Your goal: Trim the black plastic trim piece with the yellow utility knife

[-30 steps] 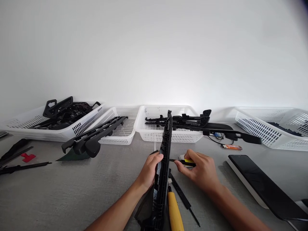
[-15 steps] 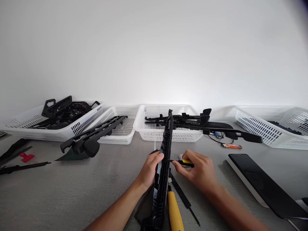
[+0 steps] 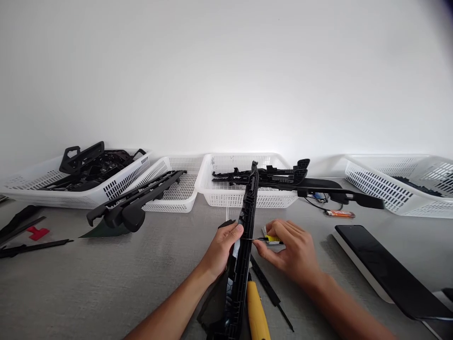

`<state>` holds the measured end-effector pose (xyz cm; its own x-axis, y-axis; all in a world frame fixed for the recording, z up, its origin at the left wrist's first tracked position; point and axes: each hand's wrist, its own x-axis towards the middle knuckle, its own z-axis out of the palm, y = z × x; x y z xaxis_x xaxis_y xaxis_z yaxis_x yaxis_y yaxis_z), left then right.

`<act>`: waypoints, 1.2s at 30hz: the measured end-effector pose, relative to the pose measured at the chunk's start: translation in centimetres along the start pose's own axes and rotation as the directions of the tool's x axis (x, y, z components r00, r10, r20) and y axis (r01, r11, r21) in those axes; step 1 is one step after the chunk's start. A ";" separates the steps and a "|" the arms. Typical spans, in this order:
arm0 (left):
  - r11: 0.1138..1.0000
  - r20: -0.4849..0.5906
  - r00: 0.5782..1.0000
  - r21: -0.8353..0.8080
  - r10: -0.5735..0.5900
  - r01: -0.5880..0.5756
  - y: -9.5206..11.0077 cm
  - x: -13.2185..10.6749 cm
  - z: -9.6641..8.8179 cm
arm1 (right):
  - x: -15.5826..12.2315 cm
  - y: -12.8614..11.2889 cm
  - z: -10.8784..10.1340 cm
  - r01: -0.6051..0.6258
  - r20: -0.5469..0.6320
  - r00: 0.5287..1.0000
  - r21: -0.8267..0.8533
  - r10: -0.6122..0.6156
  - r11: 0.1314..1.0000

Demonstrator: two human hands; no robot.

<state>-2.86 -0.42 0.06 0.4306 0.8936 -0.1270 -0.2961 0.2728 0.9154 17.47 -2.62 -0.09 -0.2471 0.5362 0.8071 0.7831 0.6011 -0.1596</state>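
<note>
Long black ribbed trim piece (image 3: 243, 255), one; held slanting above the worktop (image 3: 123, 274), at the centre, far end in front of a white basket, near end running off the lower edge of the view; left hand (image 3: 221, 250) grasping it from the left side, thumb on top; right hand (image 3: 292, 248) pinching a thin dark tool (image 3: 261, 239) between thumb and fingers, its slender tip lying across the trim piece just beside the left thumb; whether the tip presses on the surface, cannot be told.

Small yellow-and-white item (image 3: 272, 239), partly hidden behind the right hand; yellow-handled tool (image 3: 257, 309), just beside the trim piece's near end; narrow black strip (image 3: 264, 281), lying aslant to its right.

White perforated baskets, four, in a row along the wall (image 3: 226, 71): leftmost basket (image 3: 120, 186), heaped with black parts (image 3: 92, 165); second basket (image 3: 173, 206), with long black trims (image 3: 141, 208) leaning over its near side; third basket (image 3: 251, 200), with black parts (image 3: 269, 177) laid crosswise; rightmost basket (image 3: 406, 203), dark contents low inside.

Orange-labelled item (image 3: 339, 214), near the third basket; black phone-like slab (image 3: 382, 264), resting on a white block (image 3: 364, 274), at right; red piece (image 3: 38, 233), at far left, among black strips (image 3: 38, 246).
</note>
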 end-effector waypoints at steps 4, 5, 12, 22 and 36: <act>1.000 0.011 1.000 -0.003 0.011 -0.011 0.1 -0.1 0.0 | 0.2 0.0 -0.2 0.035 0.017 0.999 -0.013 -0.034 0.999; 1.000 0.021 1.000 -0.004 0.010 -0.010 0.1 -0.1 0.0 | 0.2 0.0 -0.2 0.031 0.010 0.999 -0.007 -0.031 1.000; 1.000 0.065 0.998 0.011 -0.007 0.006 -0.1 0.0 -0.3 | 0.2 0.1 -0.3 0.023 0.012 1.000 0.021 -0.023 1.000; 0.999 0.061 0.998 0.045 -0.012 0.009 -0.4 0.1 -0.5 | 0.2 0.4 -0.4 0.025 0.004 1.000 0.024 -0.025 0.999; 0.999 0.065 0.997 0.028 -0.029 0.027 -0.2 0.0 -0.5 | 0.2 0.5 -0.6 0.011 0.034 0.999 0.089 -0.014 0.996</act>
<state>-3.19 -0.33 -0.32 0.4937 0.8601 -0.1281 -0.2607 0.2869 0.9218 18.13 -2.57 0.30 -0.2777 0.5476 0.7893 0.7262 0.6575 -0.2006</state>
